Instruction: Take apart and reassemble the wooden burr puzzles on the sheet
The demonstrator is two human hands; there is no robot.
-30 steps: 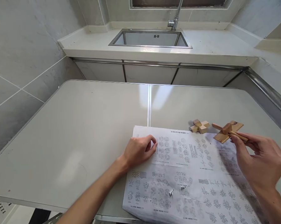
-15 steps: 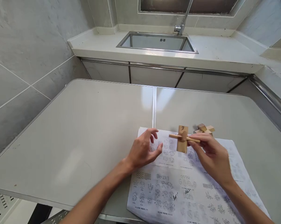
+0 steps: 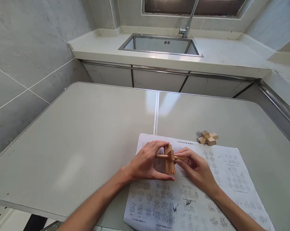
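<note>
A wooden puzzle piece (image 3: 170,160), made of a flat block with a dark mark and a thin round rod crossing it, is held above the printed sheet. My left hand (image 3: 148,161) grips the block at its top and bottom ends between fingers and thumb. My right hand (image 3: 195,168) pinches the rod's right end. The printed paper sheet (image 3: 183,195), covered in small line drawings, lies under both hands. Beyond its upper edge sits a second wooden puzzle (image 3: 208,138) of crossed pale pieces.
The pale table (image 3: 74,138) has a seam down its middle. Behind it stand a counter (image 3: 226,56) with a metal-rimmed sink (image 3: 159,45) and a faucet (image 3: 187,29). A grey tiled wall (image 3: 34,48) rises at the left.
My left hand has closed on the block from an open pose. My right hand has brought the piece left and down. The view has shifted slightly.
</note>
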